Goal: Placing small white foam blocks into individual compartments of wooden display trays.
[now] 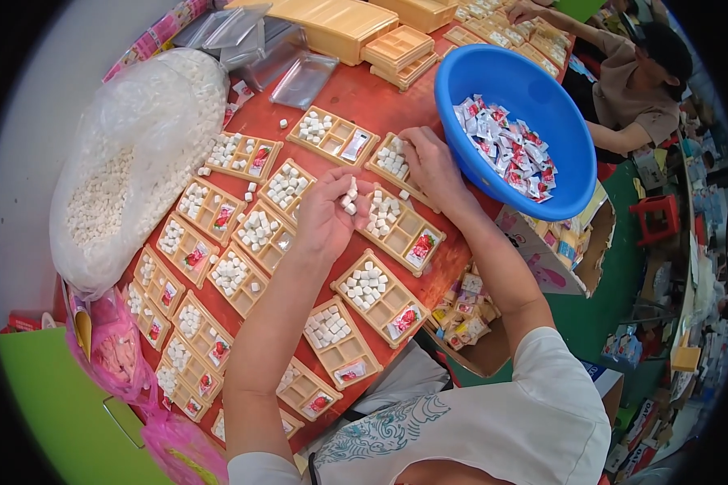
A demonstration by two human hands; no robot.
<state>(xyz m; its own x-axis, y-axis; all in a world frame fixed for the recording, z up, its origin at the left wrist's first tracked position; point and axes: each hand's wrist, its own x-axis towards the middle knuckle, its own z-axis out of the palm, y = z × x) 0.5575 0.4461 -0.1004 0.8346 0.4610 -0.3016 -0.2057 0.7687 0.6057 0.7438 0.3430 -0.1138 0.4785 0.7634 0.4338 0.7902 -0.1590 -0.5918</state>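
Observation:
Cupped palm up over the middle trays, my left hand (332,212) holds a few small white marshmallows (349,196). My right hand (435,166) is curled over a cream divided tray (429,199) at the upper right. Its fingertips reach down by the white marshmallows (392,157) in that tray; whether they pinch one is hidden. Just below the hands lies another tray (399,240) with marshmallows and a strawberry-printed sachet (421,249). Further like trays (380,293) cover the table, most with marshmallows at one end and a sachet in a small compartment.
A large clear bag of marshmallows (129,170) leans at the left. The blue basin (516,133) of sachets stands at the right. Clear plastic lids (303,81) and stacked trays (398,50) sit at the back of the red table (364,105). Another person (643,77) works at far right.

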